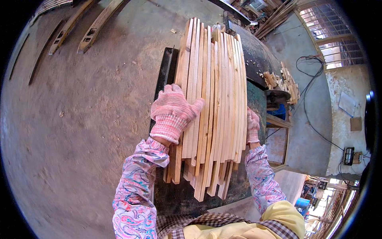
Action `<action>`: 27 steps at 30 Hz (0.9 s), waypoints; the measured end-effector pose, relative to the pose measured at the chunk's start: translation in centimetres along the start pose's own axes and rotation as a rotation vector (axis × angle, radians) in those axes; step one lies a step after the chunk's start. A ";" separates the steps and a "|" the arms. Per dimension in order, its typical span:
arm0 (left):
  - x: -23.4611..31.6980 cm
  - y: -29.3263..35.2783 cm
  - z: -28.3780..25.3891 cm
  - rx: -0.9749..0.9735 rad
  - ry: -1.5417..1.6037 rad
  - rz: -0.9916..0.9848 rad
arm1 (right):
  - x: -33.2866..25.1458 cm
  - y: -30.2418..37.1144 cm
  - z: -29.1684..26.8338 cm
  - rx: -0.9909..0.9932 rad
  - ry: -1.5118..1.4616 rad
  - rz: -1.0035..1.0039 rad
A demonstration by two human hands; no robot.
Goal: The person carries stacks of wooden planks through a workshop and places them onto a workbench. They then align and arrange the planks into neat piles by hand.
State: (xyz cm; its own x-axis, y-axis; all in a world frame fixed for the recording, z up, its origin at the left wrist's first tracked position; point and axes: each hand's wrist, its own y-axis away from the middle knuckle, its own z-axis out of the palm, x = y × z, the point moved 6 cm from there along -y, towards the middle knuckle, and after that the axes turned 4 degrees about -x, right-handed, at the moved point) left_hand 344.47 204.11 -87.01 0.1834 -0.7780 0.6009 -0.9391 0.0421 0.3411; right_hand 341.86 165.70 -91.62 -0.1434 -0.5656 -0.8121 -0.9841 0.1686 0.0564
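Observation:
A thick bundle of pale wooden strips (pixel 215 99) lies lengthwise on a dark machine table, its near ends uneven and overhanging one another. My left hand (pixel 175 110), in a pink knit glove, grips the bundle's left side, its thumb laid across the top and its fingers bent at the edge. On the opposite side my right hand (pixel 252 125), gloved the same way, presses against the outermost strip. Its fingertips are partly hidden by the wood. Between them, the two hands squeeze the strips side by side.
A black metal rail (pixel 166 67) runs along the bundle's left. Wood offcuts (pixel 281 81) are piled beyond its right side. A black cable (pixel 305 93) trails over the floor toward the wall. Long wooden beams (pixel 95 34) lie at the far left.

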 end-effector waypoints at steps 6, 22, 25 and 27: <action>-1.0 -0.2 -0.2 -0.056 -0.071 0.068 | 2.7 -1.3 -0.5 -0.019 0.163 0.004; -2.3 1.0 2.4 0.312 0.799 0.076 | -4.8 1.0 1.0 0.121 0.585 -0.134; -2.4 0.4 2.2 0.131 0.458 0.145 | -4.5 0.4 0.5 -0.051 0.582 0.174; -2.1 0.4 2.0 0.105 0.406 0.109 | -4.1 0.8 0.2 -0.092 0.501 0.256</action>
State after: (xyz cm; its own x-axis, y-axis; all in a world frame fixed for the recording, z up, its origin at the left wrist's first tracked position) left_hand 343.12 204.48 -89.59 0.1611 -0.4622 0.8720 -0.9799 0.0300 0.1970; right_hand 341.63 168.29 -88.33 -0.3888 -0.8337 -0.3921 -0.9132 0.2924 0.2839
